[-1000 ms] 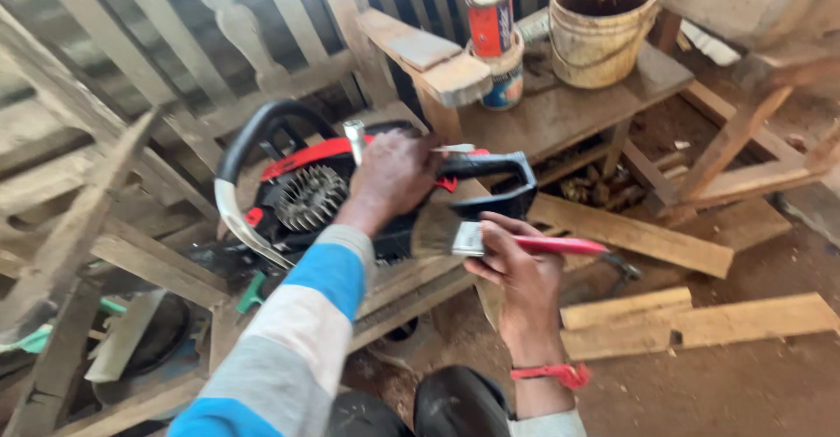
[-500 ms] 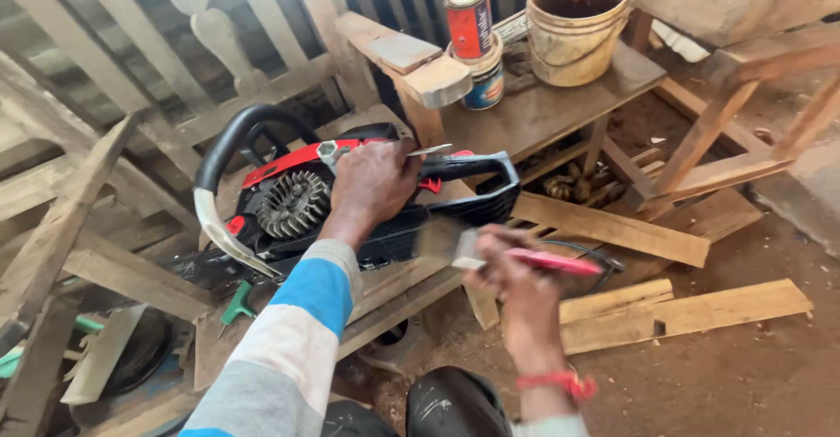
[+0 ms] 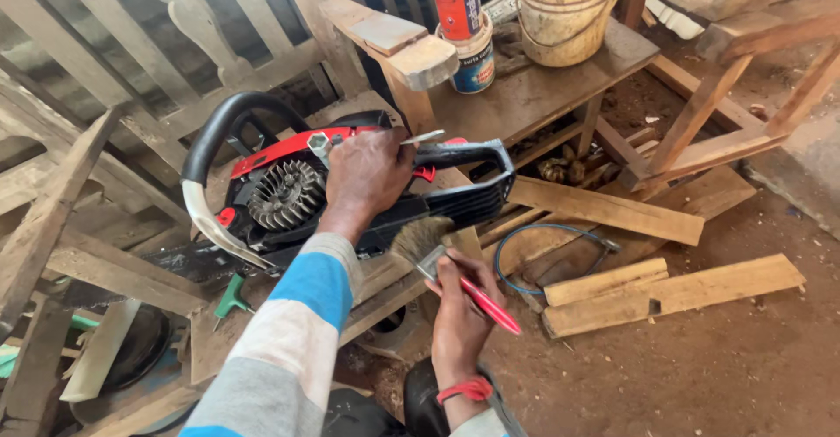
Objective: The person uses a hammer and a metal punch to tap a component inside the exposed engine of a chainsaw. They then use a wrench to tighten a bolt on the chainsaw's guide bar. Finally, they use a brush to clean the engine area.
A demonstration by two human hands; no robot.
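left hand (image 3: 367, 174) is still pressing down on the red-and-black chainsaw (image 3: 350, 194) lying on the desk (image 3: 149, 271), fingers curled over its top | right hand (image 3: 459, 301) is bringing the red-handled brush (image 3: 442, 266) up to the saw's rear casing (nearer than a second ago), fingers pinching the handle | bristles now just beside the housing, so brushing seems about to resume

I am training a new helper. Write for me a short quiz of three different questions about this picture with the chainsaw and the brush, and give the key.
1. True or false: the left hand rests on top of the chainsaw.
2. What does the right hand hold?
A. a brush with a red handle
B. a hammer
C. a green wrench
3. Fill in: two paint cans stand stacked beside a dirty ______ on the wooden bench.

Key
1. True.
2. A: the brush has its bristles near the rear handle of the saw.
3. bucket.
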